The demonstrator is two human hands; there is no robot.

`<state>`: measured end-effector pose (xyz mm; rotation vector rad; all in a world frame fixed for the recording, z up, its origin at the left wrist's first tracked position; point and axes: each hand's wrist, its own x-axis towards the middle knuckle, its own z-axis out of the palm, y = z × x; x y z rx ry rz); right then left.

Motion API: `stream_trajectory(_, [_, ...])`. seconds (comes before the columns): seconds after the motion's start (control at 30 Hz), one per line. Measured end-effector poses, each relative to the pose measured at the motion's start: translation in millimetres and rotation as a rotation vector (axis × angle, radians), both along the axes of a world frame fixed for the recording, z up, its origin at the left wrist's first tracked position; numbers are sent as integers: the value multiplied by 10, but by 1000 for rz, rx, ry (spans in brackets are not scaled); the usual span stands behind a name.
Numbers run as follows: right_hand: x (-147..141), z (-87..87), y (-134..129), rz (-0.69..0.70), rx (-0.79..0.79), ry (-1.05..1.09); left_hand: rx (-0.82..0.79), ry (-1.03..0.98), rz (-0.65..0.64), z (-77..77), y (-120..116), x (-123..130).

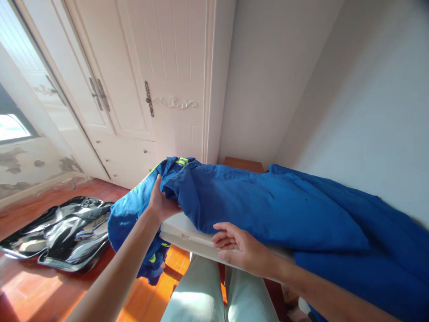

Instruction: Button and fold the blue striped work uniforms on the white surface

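Observation:
A blue work garment (261, 201) with yellow-green trim lies spread over a white padded surface (187, 239). Part of it hangs down past the left end of that surface. My left hand (162, 203) grips a bunched fold of the garment near its left end, thumb on top and some fingers hidden under the cloth. Close to the garment's near edge is my right hand (239, 246), palm turned inward, with its fingers loosely bent and apart. Nothing shows in it; whether its fingertips brush the cloth I cannot tell.
An opened black suitcase (67, 232) with packed items lies on the reddish wooden floor (140, 299) to the left. A white wardrobe (134, 58) with metal handles stands ahead. A grey wall (368, 112) rises at the right. A brown wooden piece (244, 164) shows behind the garment.

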<state>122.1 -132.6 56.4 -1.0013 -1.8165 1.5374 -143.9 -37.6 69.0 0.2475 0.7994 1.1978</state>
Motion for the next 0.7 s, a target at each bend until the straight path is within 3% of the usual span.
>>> stream_trajectory(0.07, [8,-140,-51,-185,-218,90,79,9,34,-40,-161,82])
stream_trajectory(0.17, [-76,-203,-84,-389,-429,340,148,62,161,-80,-316,324])
stream_trajectory(0.3, [-332,-172,-128,-438,-628,628,183,189,232,-5,-246,598])
stream_trajectory(0.4, [-610,-252,-132,-437,-758,740,10,237,337,84,-108,597])
stream_trajectory(0.5, [-901,-398,-38,-502,-827,903,-129,201,435,122,-41,464])
stream_trajectory(0.6, [-1079,-463,199,-560,-846,1055,-84,142,428,108,-30,320])
stream_trajectory(0.7, [-1047,-410,547,-662,-605,1022,-60,56,371,92,7,232])
